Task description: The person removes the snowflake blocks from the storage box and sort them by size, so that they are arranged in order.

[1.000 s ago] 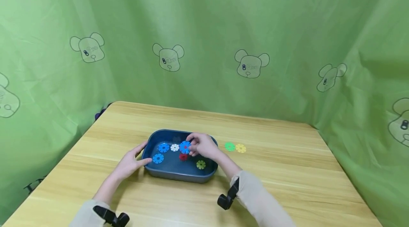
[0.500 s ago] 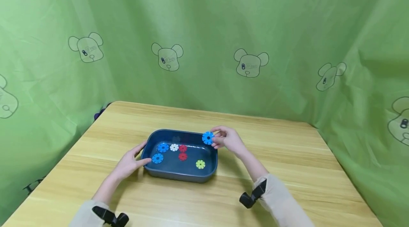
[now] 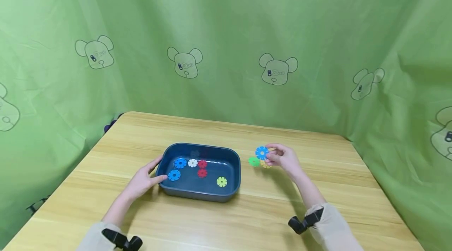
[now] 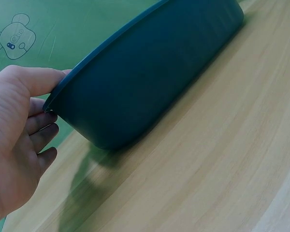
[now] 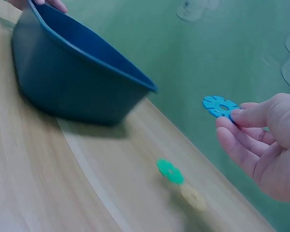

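Note:
My right hand (image 3: 286, 160) pinches a blue notched plastic disc (image 3: 261, 153) between thumb and fingers, above the table to the right of the dark blue tub (image 3: 197, 195). Below the disc, a green disc (image 3: 254, 161) and a yellow disc (image 5: 193, 197) lie side by side on the table, the yellow one partly covered in the head view. The left hand (image 3: 141, 182) holds the tub's left end, thumb over the rim (image 4: 67, 79) and fingers outside. Inside the tub lie two blue discs (image 3: 174, 175), a white disc (image 3: 192, 163), two red discs (image 3: 202, 173) and a yellow-green disc (image 3: 221, 181).
The wooden table (image 3: 318, 188) extends around the tub on all sides. Behind it hangs a green curtain (image 3: 226, 15) printed with mouse heads. A dark purple object (image 3: 109, 126) shows past the table's back left corner.
The right hand has lifted the blue disc out of the tub, over its right wall, and carried it right above the green and yellow discs. The left hand has stayed at the tub's left end.

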Action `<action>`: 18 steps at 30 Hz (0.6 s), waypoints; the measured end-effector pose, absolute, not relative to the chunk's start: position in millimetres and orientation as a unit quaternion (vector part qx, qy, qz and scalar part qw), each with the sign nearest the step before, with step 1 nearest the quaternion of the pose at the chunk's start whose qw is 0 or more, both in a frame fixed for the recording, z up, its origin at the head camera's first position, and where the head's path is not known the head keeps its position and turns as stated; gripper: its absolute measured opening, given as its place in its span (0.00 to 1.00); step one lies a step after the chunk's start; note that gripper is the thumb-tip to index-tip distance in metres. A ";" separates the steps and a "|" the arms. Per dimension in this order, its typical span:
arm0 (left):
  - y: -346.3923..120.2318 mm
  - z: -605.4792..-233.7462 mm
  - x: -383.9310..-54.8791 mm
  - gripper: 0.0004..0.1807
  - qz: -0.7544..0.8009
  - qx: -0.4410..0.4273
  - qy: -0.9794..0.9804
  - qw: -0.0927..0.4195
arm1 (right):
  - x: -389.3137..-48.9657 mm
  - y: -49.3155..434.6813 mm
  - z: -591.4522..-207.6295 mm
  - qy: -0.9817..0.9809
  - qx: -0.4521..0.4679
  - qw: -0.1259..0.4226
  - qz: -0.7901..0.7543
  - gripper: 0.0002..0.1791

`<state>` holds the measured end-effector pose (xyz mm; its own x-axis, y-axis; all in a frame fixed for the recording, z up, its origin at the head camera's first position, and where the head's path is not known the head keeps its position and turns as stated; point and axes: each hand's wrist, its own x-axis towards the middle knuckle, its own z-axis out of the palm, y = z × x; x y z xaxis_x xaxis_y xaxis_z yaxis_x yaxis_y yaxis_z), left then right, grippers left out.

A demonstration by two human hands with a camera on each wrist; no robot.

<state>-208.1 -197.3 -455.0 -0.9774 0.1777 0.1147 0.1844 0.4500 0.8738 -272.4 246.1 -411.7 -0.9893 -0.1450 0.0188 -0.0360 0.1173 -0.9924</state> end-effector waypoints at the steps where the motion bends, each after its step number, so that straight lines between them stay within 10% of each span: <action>1: -197.2 -454.9 -208.0 0.39 -0.515 -0.107 -0.850 0.003 | -272.4 251.6 -413.6 0.748 -0.055 0.037 -0.661 0.25; 18: -197.4 -456.7 -208.3 0.38 -0.520 -0.109 -0.847 0.004 | -275.4 306.5 -442.5 0.788 0.041 0.025 -0.614 0.25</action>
